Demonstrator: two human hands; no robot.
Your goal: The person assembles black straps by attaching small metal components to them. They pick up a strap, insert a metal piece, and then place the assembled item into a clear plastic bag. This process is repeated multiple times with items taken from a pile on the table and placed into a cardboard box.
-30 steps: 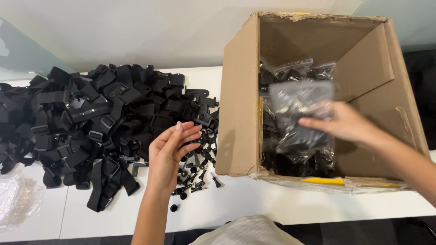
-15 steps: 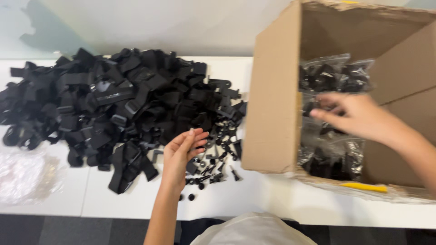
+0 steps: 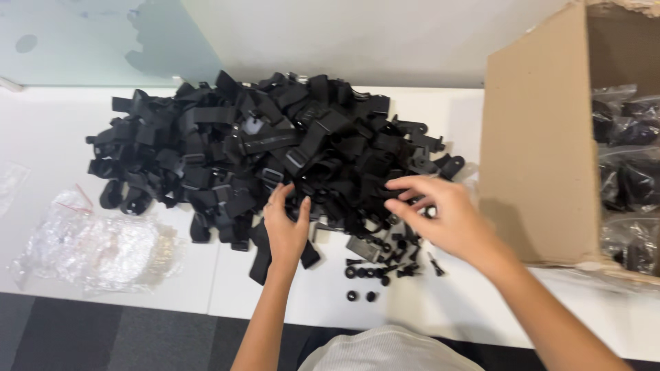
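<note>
The left hand (image 3: 287, 227) is resting on the near edge of the pile (image 3: 275, 148) of black straps and clips, fingers bent down into it; whether they are clenched on a strap cannot be told, since the fingertips are buried among the pieces. The right hand (image 3: 440, 213) is reaching into the pile's right side, thumb and forefinger pinching at a small black part, though what exactly is being gripped is too small and dark to tell.

The pile is lying across the middle of the white table (image 3: 41, 137), and loose small parts (image 3: 385, 264) (rings and screw-like bits) are scattering just in front of it, near both hands. A cardboard box (image 3: 536, 158) is standing on its side to the right, holding clear bags (image 3: 629, 178) of more black pieces. A crumpled empty bag (image 3: 96, 247) is lying at the left, well apart from the hands.

By the look of it, the sorting step is under way: both hands are picking through the heap. The next move is likely calling for a firm pinch on one piece and a clean lift, without dragging tangled straps along.
</note>
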